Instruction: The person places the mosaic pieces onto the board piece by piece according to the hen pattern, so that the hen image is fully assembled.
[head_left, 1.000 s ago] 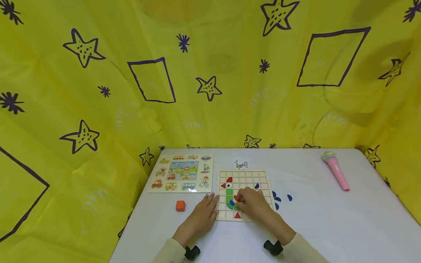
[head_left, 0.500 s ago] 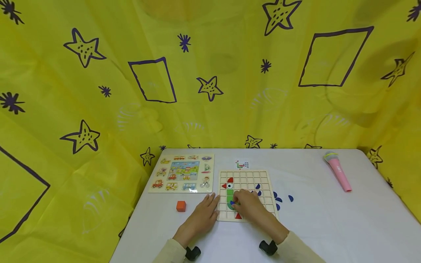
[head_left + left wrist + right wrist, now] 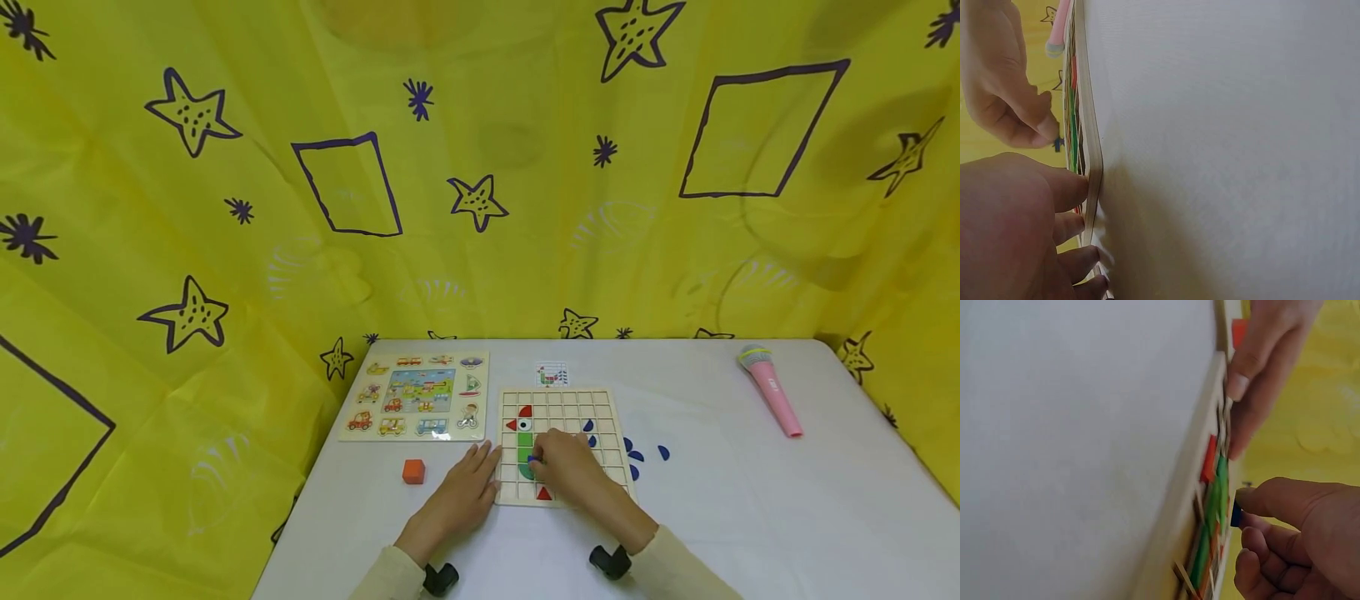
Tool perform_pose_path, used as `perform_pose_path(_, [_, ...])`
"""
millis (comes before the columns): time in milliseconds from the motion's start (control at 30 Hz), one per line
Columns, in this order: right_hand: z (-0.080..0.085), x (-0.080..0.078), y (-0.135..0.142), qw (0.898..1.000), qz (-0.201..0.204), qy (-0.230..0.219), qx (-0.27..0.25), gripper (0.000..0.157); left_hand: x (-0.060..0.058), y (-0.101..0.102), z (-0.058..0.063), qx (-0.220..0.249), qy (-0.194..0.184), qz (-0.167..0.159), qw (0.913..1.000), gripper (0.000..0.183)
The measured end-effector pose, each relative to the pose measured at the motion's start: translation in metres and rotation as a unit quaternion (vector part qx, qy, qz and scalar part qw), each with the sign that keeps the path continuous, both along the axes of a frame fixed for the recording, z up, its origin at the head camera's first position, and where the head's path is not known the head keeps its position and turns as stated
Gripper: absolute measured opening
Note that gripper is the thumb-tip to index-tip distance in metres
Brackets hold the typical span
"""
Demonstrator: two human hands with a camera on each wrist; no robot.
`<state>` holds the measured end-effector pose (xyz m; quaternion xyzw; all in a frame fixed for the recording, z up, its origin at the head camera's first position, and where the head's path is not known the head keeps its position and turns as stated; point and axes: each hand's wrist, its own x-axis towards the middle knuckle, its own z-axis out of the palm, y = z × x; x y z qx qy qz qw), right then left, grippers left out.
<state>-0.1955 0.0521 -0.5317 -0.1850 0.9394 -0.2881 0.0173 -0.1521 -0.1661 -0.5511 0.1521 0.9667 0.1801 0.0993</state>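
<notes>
A square wooden grid board (image 3: 586, 399) lies on the white table. Set into it are a red quarter-round piece (image 3: 526, 412), a white round piece with a black dot (image 3: 525, 425), green pieces (image 3: 524, 439) and a red triangle (image 3: 543, 494). My right hand (image 3: 573, 467) is over the board's middle, pinching a small blue puzzle piece (image 3: 1235, 511) between thumb and index finger, close over the green pieces; its exact shape is mostly hidden. Along the board's left edge rests my left hand (image 3: 467, 487), fingers extended, fingertips (image 3: 1077, 187) touching the rim.
Loose blue half-round pieces (image 3: 636, 456) lie right of the board. Behind it is a small pattern card (image 3: 552, 374). A vehicle picture puzzle (image 3: 480, 392) and an orange cube (image 3: 413, 472) are at left, a pink microphone (image 3: 774, 396) at far right.
My right hand has shifted slightly left with the blue puzzle piece, uncovering another blue piece on the board's right side and covering a red one. The left hand stays at the edge.
</notes>
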Motion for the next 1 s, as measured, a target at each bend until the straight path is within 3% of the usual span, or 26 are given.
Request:
perform_pose_path(167, [0.013, -0.011, 0.03, 0.999, -0.044, -0.025, 0.011, 0.01, 0.001, 0.0, 0.001, 0.003, -0.003, 0.004, 1.0, 0.061])
perform_pose_path(400, [0.018, -0.042, 0.105, 0.99, -0.106, -0.089, 0.032, 0.016, 0.002, 0.002, 0.001, 0.006, -0.007, 0.007, 0.9999, 0.061])
perform_pose_path(567, [0.017, -0.055, 0.144, 0.988, -0.1, -0.112, 0.049, 0.017, 0.002, 0.002, 0.001, 0.007, -0.008, 0.009, 0.9999, 0.06])
perform_pose_path(733, [0.006, -0.059, 0.164, 0.992, -0.053, -0.108, 0.049, 0.015, 0.001, 0.002, 0.001, 0.003, -0.005, 0.01, 0.9999, 0.06])
perform_pose_path(1000, [-0.004, -0.059, 0.171, 0.987, -0.103, -0.122, 0.032, 0.038, 0.001, 0.002, 0.0, 0.004, -0.01, 0.011, 0.9999, 0.06])
